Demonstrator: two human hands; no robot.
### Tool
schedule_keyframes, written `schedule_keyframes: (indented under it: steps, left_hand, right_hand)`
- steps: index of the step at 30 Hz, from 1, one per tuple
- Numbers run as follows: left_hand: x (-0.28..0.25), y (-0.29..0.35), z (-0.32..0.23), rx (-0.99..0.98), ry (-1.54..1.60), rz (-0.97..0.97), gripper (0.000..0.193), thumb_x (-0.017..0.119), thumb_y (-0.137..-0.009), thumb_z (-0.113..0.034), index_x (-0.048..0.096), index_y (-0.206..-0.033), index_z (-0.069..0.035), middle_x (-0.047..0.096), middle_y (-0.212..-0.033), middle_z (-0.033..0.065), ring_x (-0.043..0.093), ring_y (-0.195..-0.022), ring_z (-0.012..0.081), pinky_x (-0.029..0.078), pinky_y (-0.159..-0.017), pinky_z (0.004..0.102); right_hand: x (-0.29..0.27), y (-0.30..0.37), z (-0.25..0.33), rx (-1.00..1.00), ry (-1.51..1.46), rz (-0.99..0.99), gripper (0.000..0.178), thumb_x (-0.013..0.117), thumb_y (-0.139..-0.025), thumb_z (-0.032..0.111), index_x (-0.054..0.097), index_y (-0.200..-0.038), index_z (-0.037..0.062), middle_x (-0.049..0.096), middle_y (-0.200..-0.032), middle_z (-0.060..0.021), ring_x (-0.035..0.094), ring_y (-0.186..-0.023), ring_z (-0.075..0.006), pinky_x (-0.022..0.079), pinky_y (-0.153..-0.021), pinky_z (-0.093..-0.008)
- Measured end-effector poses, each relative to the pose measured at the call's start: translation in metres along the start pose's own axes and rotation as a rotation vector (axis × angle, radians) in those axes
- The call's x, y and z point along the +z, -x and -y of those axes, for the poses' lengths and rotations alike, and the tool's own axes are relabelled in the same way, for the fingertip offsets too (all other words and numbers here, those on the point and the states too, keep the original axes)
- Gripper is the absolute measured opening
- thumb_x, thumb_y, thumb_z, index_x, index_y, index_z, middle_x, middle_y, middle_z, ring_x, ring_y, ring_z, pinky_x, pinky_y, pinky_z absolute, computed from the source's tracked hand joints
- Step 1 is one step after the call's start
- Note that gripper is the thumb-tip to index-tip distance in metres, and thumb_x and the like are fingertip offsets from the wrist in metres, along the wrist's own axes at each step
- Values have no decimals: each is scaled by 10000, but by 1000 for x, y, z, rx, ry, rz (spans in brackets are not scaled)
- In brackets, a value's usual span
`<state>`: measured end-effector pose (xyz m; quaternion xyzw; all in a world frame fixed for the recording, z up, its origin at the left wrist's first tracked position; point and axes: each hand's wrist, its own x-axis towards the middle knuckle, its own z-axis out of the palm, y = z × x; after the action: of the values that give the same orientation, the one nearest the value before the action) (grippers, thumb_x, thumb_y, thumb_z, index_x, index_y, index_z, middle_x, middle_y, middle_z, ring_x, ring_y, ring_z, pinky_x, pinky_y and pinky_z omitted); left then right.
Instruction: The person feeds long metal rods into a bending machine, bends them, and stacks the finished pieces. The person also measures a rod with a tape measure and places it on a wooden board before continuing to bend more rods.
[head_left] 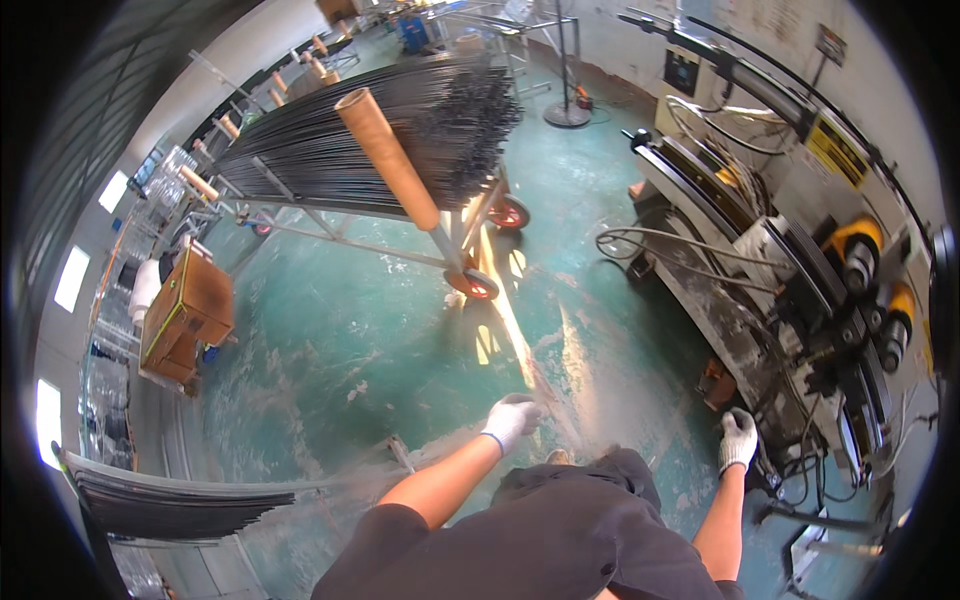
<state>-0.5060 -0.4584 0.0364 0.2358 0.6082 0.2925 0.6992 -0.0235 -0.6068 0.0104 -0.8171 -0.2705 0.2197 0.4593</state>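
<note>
My left hand (513,420), in a white knit glove with a blue cuff edge, hangs in front of my body over the green floor. Its fingers are loosely bent, and I see nothing held in them. Off to the right, my right hand (738,438) wears a similar white glove, dirtied at the fingers. The fingers are half bent and slightly apart, with no object visible in them. This hand is nearest to the lower end of a long machine (690,300); whether it touches the machine I cannot tell.
Ahead stands a wheeled metal rack stacked with long thin black rods (370,130), a brown tube (385,155) over its corner post. A brown box (190,310) stands at left. More black strips (180,505) lie at lower left. Yellow-and-black cylindrical parts (858,250) and loose cables (690,250) are on the machine.
</note>
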Motion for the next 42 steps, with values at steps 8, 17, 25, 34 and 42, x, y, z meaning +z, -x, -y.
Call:
schedule_keyframes:
  steps: [8,17,25,34,42]
  left_hand:
    - [-46,-73,-22,-145,215,-154,316,659,-966,-127,614,-1250,4,744,-993,171,723,-776,290,592,-661,404]
    - [-81,-144,-195,140,182,-259,382,708,-919,-133,610,-1246,39,719,-1033,183,729,-869,287,609,-772,418]
    - [-122,-213,-248,157,519,-336,326,671,-940,-94,575,-1234,8,699,-1044,201,723,-859,323,612,-740,427]
    - [-236,-300,-315,162,626,-355,268,622,-981,-88,630,-1224,27,732,-1064,222,733,-874,381,621,-796,484]
    - [-272,-305,-362,195,521,-385,265,598,-985,-87,624,-1228,17,731,-1018,228,733,-818,377,632,-724,502]
  right_hand:
    - [226,-57,296,-335,152,438,366,754,-876,148,709,-1211,6,765,-1128,-160,734,-1055,-233,547,-964,-342]
    - [437,-111,592,-948,-11,835,439,817,-860,160,674,-1236,-17,765,-1044,-166,732,-926,-204,585,-870,-343]
    - [629,-94,751,-1323,545,686,504,765,-838,379,718,-1139,-22,753,-1075,-245,733,-1020,-398,584,-906,-455]
    - [701,-85,796,-1249,928,887,426,799,-782,364,808,-986,-11,771,-933,-229,762,-889,-350,599,-806,-426]
    - [718,-118,816,-830,786,1227,388,856,-750,282,771,-980,-20,735,-803,-122,724,-734,-256,576,-690,-411]
